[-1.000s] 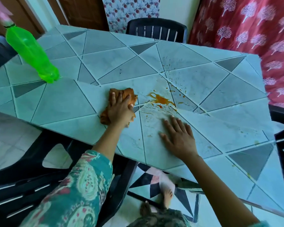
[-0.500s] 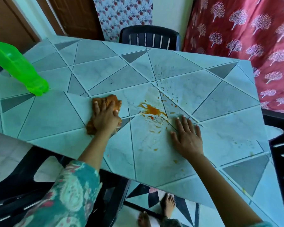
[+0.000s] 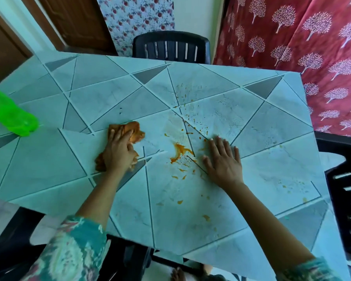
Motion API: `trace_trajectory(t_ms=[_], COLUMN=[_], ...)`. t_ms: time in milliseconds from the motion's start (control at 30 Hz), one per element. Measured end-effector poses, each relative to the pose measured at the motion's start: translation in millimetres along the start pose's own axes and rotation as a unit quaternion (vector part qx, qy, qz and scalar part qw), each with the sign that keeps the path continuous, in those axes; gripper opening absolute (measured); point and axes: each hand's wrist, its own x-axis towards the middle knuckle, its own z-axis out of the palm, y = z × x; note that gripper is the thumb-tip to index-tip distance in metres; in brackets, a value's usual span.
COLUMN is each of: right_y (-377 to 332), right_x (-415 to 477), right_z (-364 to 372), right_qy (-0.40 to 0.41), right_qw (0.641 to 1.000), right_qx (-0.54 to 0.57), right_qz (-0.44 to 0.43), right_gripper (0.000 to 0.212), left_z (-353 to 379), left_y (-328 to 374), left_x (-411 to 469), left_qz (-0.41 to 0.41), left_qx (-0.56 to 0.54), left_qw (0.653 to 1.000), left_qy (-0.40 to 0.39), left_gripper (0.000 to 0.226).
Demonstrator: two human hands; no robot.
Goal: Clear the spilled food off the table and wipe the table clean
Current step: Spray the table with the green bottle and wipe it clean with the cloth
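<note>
Left hand (image 3: 118,151) presses straight fingers on a crumpled orange-brown cloth (image 3: 135,129), centre-left; right hand (image 3: 223,161) lies flat, empty, on the pale tile-patterned surface (image 3: 49,163). Orange food spill (image 3: 179,152) between them looks unwiped; the task seems barely begun.

The spilled food (image 3: 179,152) is a wet orange smear just below the centre of the frame, curling into a hook shape, with thin streaks trailing down from it. Small orange flecks and drops are scattered around it: a fine spray toward the upper middle, several blobs lower down, and a few specks far out at the right. It lies on the tabletop (image 3: 261,128), a pale blue-green marbled surface with grey triangles and dark lines, running skewed across the frame. The cloth (image 3: 135,131), orange-brown and crumpled, sits left of centre on the tabletop, near the smear but apart from it, pressed under the left grip (image 3: 118,153).
</note>
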Motion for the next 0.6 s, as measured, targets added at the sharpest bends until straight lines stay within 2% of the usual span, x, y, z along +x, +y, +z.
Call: trace_trajectory(t_ms=[67, 133, 300, 367, 433, 500, 567, 600], right_y=[7, 11, 12, 14, 21, 29, 32, 33], right_x=[5, 9, 22, 29, 36, 39, 40, 40], right_z=[-1, -1, -4, -7, -10, -11, -9, -7], right_qy=[0.004, 0.004, -0.002, 0.001, -0.004, 0.000, 0.009, 0.012], right_qw=[1.000, 1.000, 1.000, 1.000, 1.000, 1.000, 1.000, 1.000], right_qx=[0.004, 0.002, 0.007, 0.009, 0.010, 0.011, 0.014, 0.015], right_qz=[0.002, 0.002, -0.001, 0.006, 0.009, -0.003, -0.017, -0.017], right_gripper=[0.083, 0.083, 0.084, 0.080, 0.075, 0.078, 0.080, 0.080], left_z=[4, 12, 27, 24, 17, 8, 3, 5], left_y=[26, 55, 105, 94, 65, 37, 32, 41], left_x=[15, 14, -44, -65, -68, -47, -11, 4], left_qz=[-0.010, 0.020, 0.199, 0.242, 0.194, 0.076, -0.051, -0.086], left_qx=[0.001, -0.016, -0.051, -0.011, 0.074, 0.119, 0.093, 0.075], left_qw=[1.000, 1.000, 0.978, 0.969, 0.977, 0.989, 0.993, 0.992], left_qy=[-0.001, -0.007, -0.040, -0.052, -0.049, -0.044, -0.059, -0.059], left_gripper=[0.049, 0.048, 0.046, 0.046, 0.050, 0.055, 0.053, 0.053])
